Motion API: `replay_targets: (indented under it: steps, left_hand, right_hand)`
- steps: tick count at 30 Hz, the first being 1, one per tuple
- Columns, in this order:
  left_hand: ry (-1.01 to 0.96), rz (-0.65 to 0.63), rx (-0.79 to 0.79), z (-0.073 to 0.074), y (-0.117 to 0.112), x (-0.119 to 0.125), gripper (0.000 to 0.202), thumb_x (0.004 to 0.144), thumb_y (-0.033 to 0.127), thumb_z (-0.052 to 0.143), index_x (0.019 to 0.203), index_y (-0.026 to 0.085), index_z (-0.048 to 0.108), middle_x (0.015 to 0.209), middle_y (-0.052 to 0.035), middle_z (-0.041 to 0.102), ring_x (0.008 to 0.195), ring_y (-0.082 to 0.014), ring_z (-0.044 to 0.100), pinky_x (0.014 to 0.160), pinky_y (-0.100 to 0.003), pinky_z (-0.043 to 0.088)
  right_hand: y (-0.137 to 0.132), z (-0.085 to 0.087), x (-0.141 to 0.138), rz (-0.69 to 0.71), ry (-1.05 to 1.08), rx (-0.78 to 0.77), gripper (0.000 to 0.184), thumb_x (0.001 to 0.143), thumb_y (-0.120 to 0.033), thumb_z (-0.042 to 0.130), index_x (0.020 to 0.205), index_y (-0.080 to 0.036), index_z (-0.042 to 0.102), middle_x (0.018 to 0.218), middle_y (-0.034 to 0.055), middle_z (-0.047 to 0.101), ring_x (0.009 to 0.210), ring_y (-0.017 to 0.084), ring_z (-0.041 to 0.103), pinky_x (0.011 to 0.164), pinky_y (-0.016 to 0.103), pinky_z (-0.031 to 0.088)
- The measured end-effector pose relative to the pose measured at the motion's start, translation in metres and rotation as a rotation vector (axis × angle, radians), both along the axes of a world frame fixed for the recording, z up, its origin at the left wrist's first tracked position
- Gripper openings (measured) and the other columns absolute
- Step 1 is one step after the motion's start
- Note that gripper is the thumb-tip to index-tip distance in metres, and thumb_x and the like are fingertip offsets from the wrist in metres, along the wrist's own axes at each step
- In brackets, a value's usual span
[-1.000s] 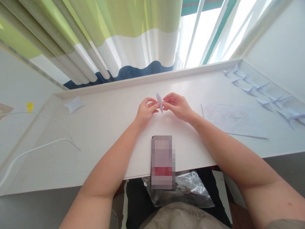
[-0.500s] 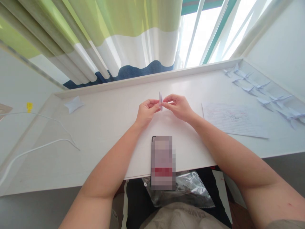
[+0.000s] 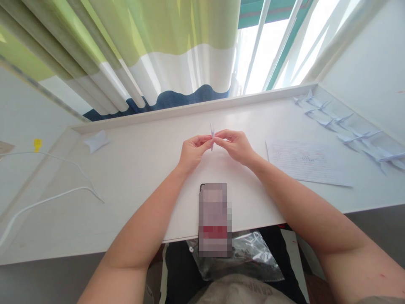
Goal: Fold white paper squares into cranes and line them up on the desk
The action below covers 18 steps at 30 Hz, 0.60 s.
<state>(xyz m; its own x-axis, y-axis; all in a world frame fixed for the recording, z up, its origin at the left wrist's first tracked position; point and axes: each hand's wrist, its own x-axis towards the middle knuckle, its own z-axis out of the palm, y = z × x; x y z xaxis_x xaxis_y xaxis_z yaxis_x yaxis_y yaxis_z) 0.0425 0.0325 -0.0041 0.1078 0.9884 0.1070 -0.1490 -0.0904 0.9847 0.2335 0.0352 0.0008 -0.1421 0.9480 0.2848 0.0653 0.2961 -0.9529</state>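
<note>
A small folded piece of pale paper (image 3: 211,131) stands edge-on between my two hands above the middle of the white desk (image 3: 133,169). My left hand (image 3: 192,151) pinches its left side with thumb and fingers closed. From the other side my right hand (image 3: 236,146) pinches it too, fingers curled. Both forearms rest over the desk's near edge.
A phone (image 3: 214,219) lies at the desk's front edge below my hands. A written sheet (image 3: 305,162) lies to the right, with several folded paper cranes (image 3: 344,126) lined along the right wall. A folded paper (image 3: 95,140) and a white cable (image 3: 53,196) lie at left. Curtains hang behind.
The folded paper has turned from showing its broad face to standing nearly edge-on, and both hands have closed in tighter on it. The view shifted slightly downward.
</note>
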Motion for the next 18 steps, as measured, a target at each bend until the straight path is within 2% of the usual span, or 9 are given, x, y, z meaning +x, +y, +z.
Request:
replay_targets:
  steps: [5,11,14,18]
  left_hand:
    - [0.012,-0.002,0.031,-0.0045,0.0013,0.0013,0.043,0.073,0.051,0.105,0.096,0.020,0.088,0.093,-0.0065,0.086,0.086,-0.0187,0.077,0.089,-0.036,0.062]
    - [0.036,0.046,0.077,-0.0035,-0.0004,0.0018,0.042,0.074,0.051,0.104,0.095,0.020,0.086,0.096,-0.0068,0.085,0.093,-0.0208,0.079,0.087,-0.035,0.062]
    - [0.034,0.064,0.061,-0.0016,-0.0016,0.0025,0.044,0.071,0.051,0.105,0.094,0.020,0.085,0.098,-0.0074,0.085,0.095,-0.0225,0.079,0.086,-0.036,0.062]
    - [0.026,0.059,0.087,0.0005,-0.0037,0.0039,0.038,0.075,0.050,0.103,0.095,0.021,0.088,0.104,-0.0082,0.087,0.103,-0.0245,0.079,0.094,-0.039,0.063]
  right_hand:
    - [-0.0012,0.0015,-0.0015,-0.045,0.038,0.005,0.047,0.077,-0.070,0.095,0.081,-0.024,0.085,0.104,0.0101,0.086,0.103,0.027,0.079,0.091,0.043,0.066]
    - [-0.0021,-0.0009,-0.0063,-0.115,0.097,-0.059,0.042,0.074,-0.060,0.099,0.085,-0.023,0.083,0.090,0.0073,0.085,0.089,0.026,0.080,0.087,0.044,0.066]
    - [-0.0016,-0.0034,-0.0084,-0.115,0.092,-0.085,0.039,0.077,-0.060,0.097,0.086,-0.023,0.085,0.092,0.0072,0.086,0.092,0.027,0.080,0.090,0.045,0.065]
    - [-0.0007,-0.0052,-0.0090,-0.089,0.123,-0.096,0.041,0.076,-0.063,0.097,0.087,-0.025,0.086,0.099,0.0072,0.087,0.097,0.027,0.080,0.096,0.046,0.064]
